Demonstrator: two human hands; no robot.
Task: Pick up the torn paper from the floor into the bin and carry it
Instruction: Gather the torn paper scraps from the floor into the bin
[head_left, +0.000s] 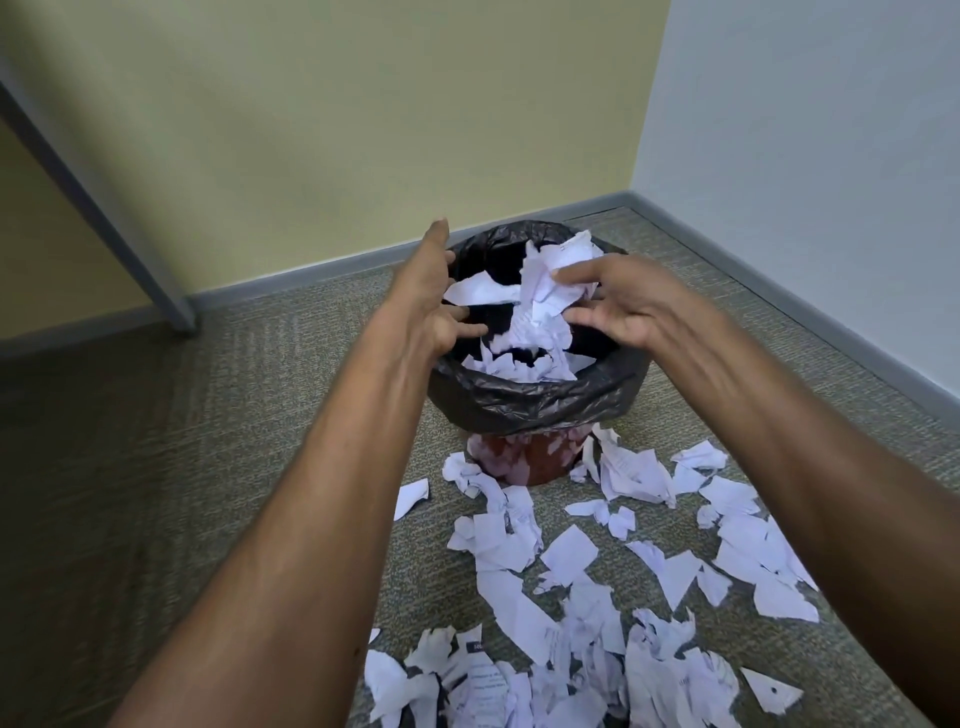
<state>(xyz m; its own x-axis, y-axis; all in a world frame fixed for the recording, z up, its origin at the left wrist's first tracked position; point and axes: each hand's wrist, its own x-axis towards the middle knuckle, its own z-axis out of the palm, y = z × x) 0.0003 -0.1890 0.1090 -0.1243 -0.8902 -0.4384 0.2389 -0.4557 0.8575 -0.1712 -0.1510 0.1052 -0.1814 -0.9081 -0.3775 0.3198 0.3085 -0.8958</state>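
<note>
A round bin (524, 462) with a black plastic liner (535, 397) stands on the carpet near the room's corner. Both my hands are stretched out over its mouth. My left hand (431, 306) hovers above the left rim with fingers spread. My right hand (618, 301) is over the right side, fingers apart and touching a loose bunch of white torn paper (545, 291) that hangs between the hands above the opening. More scraps (519, 364) lie inside the liner. Several torn pieces (571, 597) cover the carpet in front of the bin.
A yellow wall stands behind the bin and a pale grey wall (810, 130) to the right, both with grey baseboards. A slanted grey leg or post (104, 208) reaches the floor at the left. Grey-green carpet (208, 415) lies to the left of the paper.
</note>
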